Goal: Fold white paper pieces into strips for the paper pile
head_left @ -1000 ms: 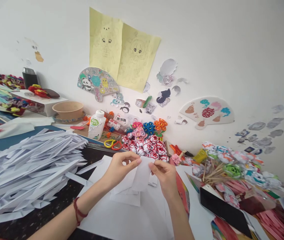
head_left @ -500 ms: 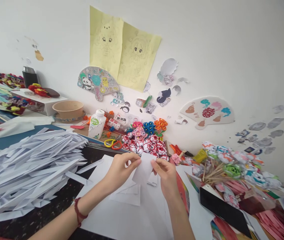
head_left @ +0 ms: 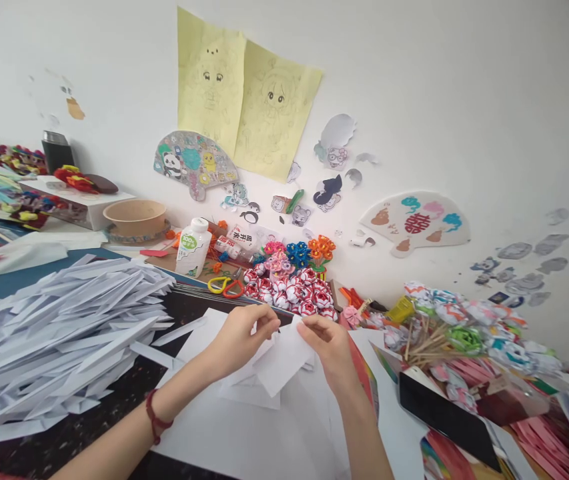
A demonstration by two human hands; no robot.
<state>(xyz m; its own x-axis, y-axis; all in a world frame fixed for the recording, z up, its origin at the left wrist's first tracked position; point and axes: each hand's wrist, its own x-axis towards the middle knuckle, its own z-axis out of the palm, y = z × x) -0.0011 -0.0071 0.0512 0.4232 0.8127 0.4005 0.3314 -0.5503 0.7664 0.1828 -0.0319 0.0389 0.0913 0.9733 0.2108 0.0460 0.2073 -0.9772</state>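
A small white paper piece (head_left: 281,363) hangs tilted between my hands, its top corner pinched by my right hand (head_left: 327,343) between thumb and fingers. My left hand (head_left: 244,337) is closed in a pinch close by the paper's upper left edge; whether anything is between its fingertips I cannot make out. Beneath both hands lies a large white sheet (head_left: 244,443). Other small white papers (head_left: 264,400) rest on that sheet, partly covered by the held piece.
Folded white paper strips (head_left: 64,340) are heaped at left. Behind my hands are red-and-white paper flowers (head_left: 294,293), scissors (head_left: 227,287) and a white bottle (head_left: 193,247). A black phone (head_left: 447,420) and wrapped flowers on sticks (head_left: 421,340) lie at right.
The small paper has turned, its lower end now swung left and nearer me. My left fingertips have come away from the paper's upper edge, while my right hand keeps its pinch.
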